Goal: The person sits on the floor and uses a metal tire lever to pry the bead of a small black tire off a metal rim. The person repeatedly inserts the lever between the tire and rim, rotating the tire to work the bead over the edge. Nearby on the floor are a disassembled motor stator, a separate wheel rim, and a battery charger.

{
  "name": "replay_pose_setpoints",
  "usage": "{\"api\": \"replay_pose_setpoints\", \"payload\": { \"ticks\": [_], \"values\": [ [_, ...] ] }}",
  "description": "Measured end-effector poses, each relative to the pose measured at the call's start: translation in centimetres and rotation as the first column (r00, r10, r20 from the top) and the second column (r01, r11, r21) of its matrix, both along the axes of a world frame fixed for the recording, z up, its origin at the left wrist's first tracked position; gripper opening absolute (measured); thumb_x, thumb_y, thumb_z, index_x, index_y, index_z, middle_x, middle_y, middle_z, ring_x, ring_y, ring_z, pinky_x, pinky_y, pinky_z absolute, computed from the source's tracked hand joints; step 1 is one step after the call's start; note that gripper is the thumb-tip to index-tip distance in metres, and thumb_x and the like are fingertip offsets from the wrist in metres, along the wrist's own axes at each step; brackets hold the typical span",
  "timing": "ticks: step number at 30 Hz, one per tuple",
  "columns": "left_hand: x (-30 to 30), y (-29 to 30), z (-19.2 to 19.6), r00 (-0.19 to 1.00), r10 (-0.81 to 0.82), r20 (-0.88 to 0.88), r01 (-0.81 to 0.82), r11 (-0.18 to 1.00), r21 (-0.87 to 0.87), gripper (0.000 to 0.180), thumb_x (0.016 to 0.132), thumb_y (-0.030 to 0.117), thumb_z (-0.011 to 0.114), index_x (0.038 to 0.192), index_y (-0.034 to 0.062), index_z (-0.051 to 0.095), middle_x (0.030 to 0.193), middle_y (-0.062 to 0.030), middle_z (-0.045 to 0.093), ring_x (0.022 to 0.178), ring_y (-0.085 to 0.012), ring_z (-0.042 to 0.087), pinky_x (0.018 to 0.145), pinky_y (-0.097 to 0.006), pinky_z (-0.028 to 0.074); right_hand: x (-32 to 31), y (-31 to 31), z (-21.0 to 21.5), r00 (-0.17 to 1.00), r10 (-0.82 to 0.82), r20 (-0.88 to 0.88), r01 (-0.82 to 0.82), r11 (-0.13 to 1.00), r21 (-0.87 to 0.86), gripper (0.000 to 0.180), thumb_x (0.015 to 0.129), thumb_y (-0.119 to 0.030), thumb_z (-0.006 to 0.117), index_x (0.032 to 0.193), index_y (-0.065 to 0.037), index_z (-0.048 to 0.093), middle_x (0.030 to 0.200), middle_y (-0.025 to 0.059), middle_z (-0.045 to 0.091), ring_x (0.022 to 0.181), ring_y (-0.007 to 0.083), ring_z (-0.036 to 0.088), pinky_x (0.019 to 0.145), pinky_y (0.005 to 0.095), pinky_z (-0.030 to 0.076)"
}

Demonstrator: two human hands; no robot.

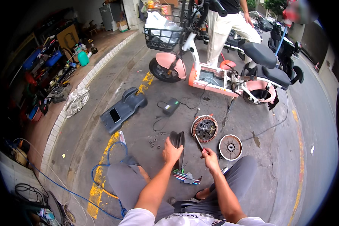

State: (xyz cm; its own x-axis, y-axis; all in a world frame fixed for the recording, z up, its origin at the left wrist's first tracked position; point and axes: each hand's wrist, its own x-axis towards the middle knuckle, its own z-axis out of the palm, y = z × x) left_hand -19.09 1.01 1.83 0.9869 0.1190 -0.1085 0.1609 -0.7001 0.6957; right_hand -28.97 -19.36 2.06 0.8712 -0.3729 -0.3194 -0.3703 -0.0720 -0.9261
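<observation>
My left hand [172, 152] is closed on the edge of a black wheel rim [181, 145], which stands upright on the ground. In my right hand [211, 158] is a slim tool with a red handle [198, 143]; its exact kind is unclear. The tool's tip points at a motor stator [204, 128] ringed with copper windings, lying flat. Right of that lies a round metal motor cover [230, 147]. A folding hex key set [187, 177] rests between my legs, near the rim's lower edge. Several small nuts and washers [154, 142] are scattered left of the rim.
Ahead stands a pink and white electric scooter [214, 84], its floor panel off, with a person [229, 26] behind it. A grey plastic cover [126, 107] carries a phone [115, 115]. A charger [171, 106] trails cables. Blue hose [108, 154] lies left, beyond it a tool-strewn curb.
</observation>
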Motion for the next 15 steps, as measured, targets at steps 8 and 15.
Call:
{"api": "replay_pose_setpoints", "payload": {
  "ticks": [8,15],
  "values": [
    [-1.6,0.9,0.6,0.948,-0.291,-0.126,0.306,0.943,0.128,0.113,0.078,0.042,0.088,0.168,0.0156,0.025,0.141,-0.0249,0.059,0.108,-0.0470,0.074,0.091,-0.055,0.061,5.8,-5.4,5.0,0.928,0.338,0.158,-0.305,0.930,-0.203,0.038,0.101,-0.008,0.069,0.138,0.002,0.069,0.110,0.0150,0.079,0.096,0.0144,0.074,0.089,0.0330,0.058],
    [-4.4,2.7,-0.8,0.946,-0.319,-0.053,0.323,0.941,0.099,0.110,0.077,0.039,0.086,0.168,0.0186,0.027,0.142,-0.0270,0.059,0.109,-0.0512,0.071,0.097,-0.059,0.058,7.2,-0.9,1.9,0.950,0.267,0.163,-0.168,0.875,-0.454,0.036,0.099,-0.011,0.071,0.131,0.005,0.072,0.114,0.0204,0.080,0.103,0.0230,0.078,0.092,0.0357,0.058]
  ]
}}
